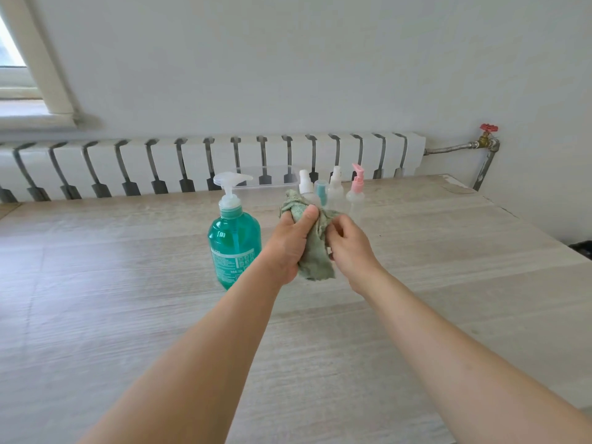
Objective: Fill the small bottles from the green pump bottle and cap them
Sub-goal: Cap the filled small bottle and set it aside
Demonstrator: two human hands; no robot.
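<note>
Both hands, left hand [288, 241] and right hand [349, 245], have fingers clenched on a crumpled pale-green cloth [315, 248], probably for wiping, while the translucent green pump bottle [234, 241] and capped small clear bottles [334, 190] stand near the table's [128, 299] far edge.

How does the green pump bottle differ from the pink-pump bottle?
The green pump bottle is wide, with teal liquid inside and a printed label; the pink-pump bottle is slim, clear, with no label showing. The green bottle's pump is clear, the small one's pink. The green bottle stands alone left of the hands; the pink-pump bottle stands at the right end of a cluster of small bottles behind them. Both stand upright on the table with pumps fitted.
</note>
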